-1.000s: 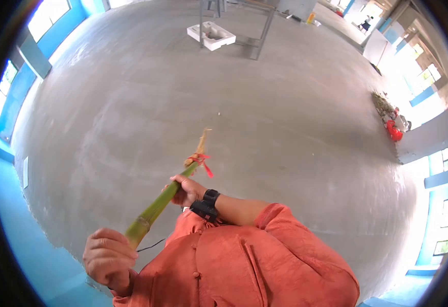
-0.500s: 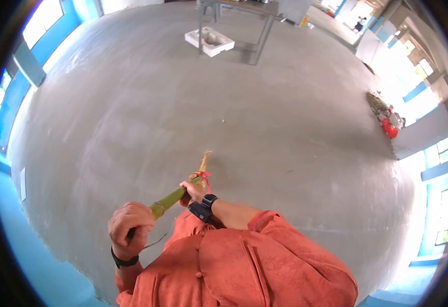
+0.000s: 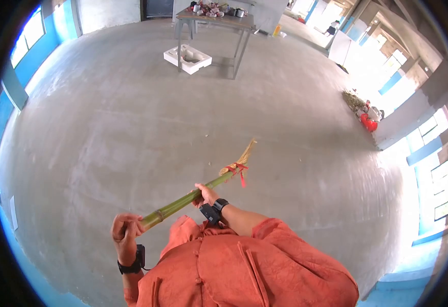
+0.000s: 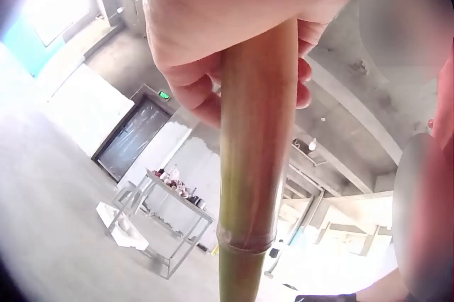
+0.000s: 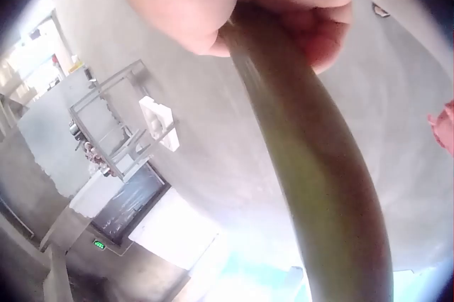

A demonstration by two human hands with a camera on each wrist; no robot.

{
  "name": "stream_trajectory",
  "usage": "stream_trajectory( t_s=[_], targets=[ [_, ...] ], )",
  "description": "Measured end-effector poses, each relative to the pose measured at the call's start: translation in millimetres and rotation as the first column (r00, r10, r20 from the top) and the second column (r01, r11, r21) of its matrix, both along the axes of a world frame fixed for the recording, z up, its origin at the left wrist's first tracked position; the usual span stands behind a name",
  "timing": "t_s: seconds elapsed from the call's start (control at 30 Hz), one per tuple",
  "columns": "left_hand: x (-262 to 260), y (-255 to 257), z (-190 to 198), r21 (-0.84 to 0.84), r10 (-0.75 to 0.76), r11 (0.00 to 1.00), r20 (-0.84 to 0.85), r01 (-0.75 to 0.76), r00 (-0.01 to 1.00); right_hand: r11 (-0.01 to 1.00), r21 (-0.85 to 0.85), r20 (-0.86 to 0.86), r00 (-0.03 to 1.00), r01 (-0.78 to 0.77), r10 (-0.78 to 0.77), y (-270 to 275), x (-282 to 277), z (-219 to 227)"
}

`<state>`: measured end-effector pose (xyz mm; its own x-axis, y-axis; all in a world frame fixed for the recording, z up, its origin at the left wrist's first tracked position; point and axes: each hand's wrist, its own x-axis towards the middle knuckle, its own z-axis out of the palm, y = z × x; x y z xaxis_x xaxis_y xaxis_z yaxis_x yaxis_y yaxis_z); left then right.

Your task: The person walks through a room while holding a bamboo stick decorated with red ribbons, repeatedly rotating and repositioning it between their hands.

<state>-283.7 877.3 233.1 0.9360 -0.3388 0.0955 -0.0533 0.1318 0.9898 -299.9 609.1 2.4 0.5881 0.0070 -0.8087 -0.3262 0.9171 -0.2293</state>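
Head view | left hand (image 3: 124, 231) | right hand (image 3: 206, 196) | both grip bamboo broom handle (image 3: 183, 201)

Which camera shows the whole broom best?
The head view: the broom shows from green pole to straw tip, red tie included. Both wrist views show only a close stretch of pole under the fingers.

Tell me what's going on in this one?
A person in an orange shirt holds a broom with a green bamboo handle in both hands. The left hand grips the near end, the right hand grips farther along. The straw head, tied with red string, points out over a bare concrete floor. A metal table and white foam tray stand far behind.
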Motion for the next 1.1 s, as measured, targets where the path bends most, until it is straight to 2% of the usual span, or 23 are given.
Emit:
stream_trajectory(
  t_s=[0.1, 0.13, 0.17, 0.23, 0.27, 0.3, 0.37, 0.4, 0.43, 0.53, 0.6, 0.63, 0.7, 0.73, 0.77, 0.83, 0.87, 0.93, 0.97, 1.03, 1.1],
  targets=[
    [-1, 9, 19, 0.011, 0.058, 0.998, 0.053, -0.058, 0.997, 0.996, 0.033, 0.053, 0.995, -0.081, 0.079, 21, 12, 31],
    [-3, 9, 27, -0.022, 0.069, 0.998, 0.179, -0.066, 0.981, 0.991, 0.077, 0.058, 0.993, -0.106, 0.102, 29, 16, 34],
    [-1, 21, 33, -0.021, 0.081, 0.997, 0.178, -0.079, 0.981, 0.99, 0.077, 0.057, 0.992, -0.119, 0.115, 46, 24, 40],
    [-5, 28, 44, -0.035, 0.047, 0.999, 0.384, -0.037, 0.922, 0.953, 0.111, 0.053, 0.96, -0.281, 0.276, 63, 35, 51],
    [-11, 27, 53, -0.024, 0.127, 0.992, 0.363, -0.127, 0.923, 0.949, 0.112, 0.056, 0.955, -0.296, 0.291, 73, 41, 54],
    [-11, 30, 63, -0.019, 0.143, 0.989, 0.366, -0.146, 0.92, 0.925, 0.134, 0.072, 0.935, -0.355, 0.348, 85, 48, 58],
    [-9, 41, 80, 0.141, -0.011, 0.986, 0.587, -0.089, 0.809, 0.882, 0.169, 0.09, 0.898, -0.44, 0.431, 108, 67, 59],
    [-9, 53, 79, 0.243, -0.043, 0.962, 0.59, -0.126, 0.806, 0.838, 0.228, 0.136, 0.868, -0.496, 0.477, 119, 78, 58],
    [-13, 49, 85, 0.263, -0.024, 0.951, 0.582, -0.16, 0.813, 0.782, 0.29, 0.184, 0.834, -0.551, 0.52, 130, 86, 57],
    [-16, 32, 105, 0.274, 0.082, 0.917, 0.583, -0.291, 0.808, 0.69, 0.334, 0.205, 0.765, -0.642, 0.611, 157, 111, 53],
    [-12, 27, 108, 0.492, -0.102, 0.809, 0.655, -0.32, 0.749, 0.652, 0.326, 0.224, 0.726, -0.684, 0.65, 168, 123, 51],
    [-6, 22, 111, 0.507, -0.103, 0.796, 0.65, -0.329, 0.753, 0.637, 0.34, 0.232, 0.718, -0.691, 0.656, 174, 130, 45],
    [9, 7, 114, 0.617, -0.245, 0.748, 0.599, -0.245, 0.762, 0.604, 0.371, 0.301, 0.707, -0.705, 0.64, 179, 144, 25],
    [18, -3, 114, 0.638, -0.257, 0.733, 0.578, -0.234, 0.774, 0.597, 0.411, 0.289, 0.72, -0.689, 0.631, 181, 153, 15],
    [28, -9, 110, 0.647, -0.265, 0.728, 0.571, -0.227, 0.777, 0.596, 0.421, 0.29, 0.724, -0.684, 0.626, 176, 158, 17],
    [47, -18, 97, 0.674, -0.37, 0.733, 0.503, -0.087, 0.781, 0.645, 0.259, 0.173, 0.692, -0.719, 0.701, 155, 164, 13],
    [54, -23, 90, 0.676, -0.374, 0.733, 0.494, -0.076, 0.785, 0.648, 0.268, 0.166, 0.697, -0.713, 0.698, 144, 163, 8],
    [65, -35, 76, 0.586, -0.408, 0.81, 0.55, 0.011, 0.729, 0.752, 0.292, 0.192, 0.806, -0.591, 0.559, 118, 157, -16],
    [67, -40, 71, 0.579, -0.411, 0.815, 0.546, 0.025, 0.73, 0.76, 0.291, 0.181, 0.814, -0.581, 0.552, 104, 150, -15],
    [71, -50, 61, 0.467, -0.423, 0.876, 0.623, 0.121, 0.658, 0.847, 0.262, 0.138, 0.886, -0.463, 0.442, 72, 136, -4],
    [75, -53, 52, 0.416, -0.416, 0.893, 0.615, 0.173, 0.67, 0.878, 0.207, 0.117, 0.902, -0.431, 0.415, 45, 124, -5]
  ],
)
